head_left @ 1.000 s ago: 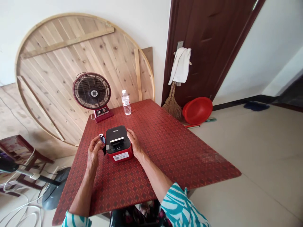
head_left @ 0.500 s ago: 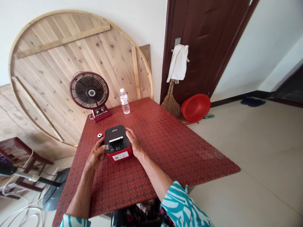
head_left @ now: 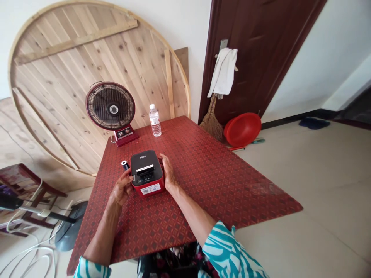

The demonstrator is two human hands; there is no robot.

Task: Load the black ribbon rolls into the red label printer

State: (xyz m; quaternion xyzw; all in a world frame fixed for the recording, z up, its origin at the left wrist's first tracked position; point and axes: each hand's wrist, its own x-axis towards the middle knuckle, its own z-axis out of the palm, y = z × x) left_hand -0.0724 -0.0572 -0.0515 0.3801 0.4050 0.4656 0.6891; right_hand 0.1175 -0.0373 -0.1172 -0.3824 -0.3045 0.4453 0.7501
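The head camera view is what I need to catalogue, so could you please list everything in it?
Boxy device: 1, black and red, on table
Small roll: 1, white and dark, left of device
Bottle: 1, clear, far side of table
Fan: 1, dark red, beside bottle
Table: 1, patterned red, centre
Round wooden panel: 1, pale, behind fan
Door: 1, dark brown, behind table
Cloth: 1, white, on door handle
Broom: 1, straw-coloured, below cloth
Basin: at least 1, red, by door
Slippers: apparently 2, dark blue, floor right
Chair: 1, reddish brown, left
Sleeves: 2, teal and white, bottom
Left hand, right hand: 2, bare, beside device
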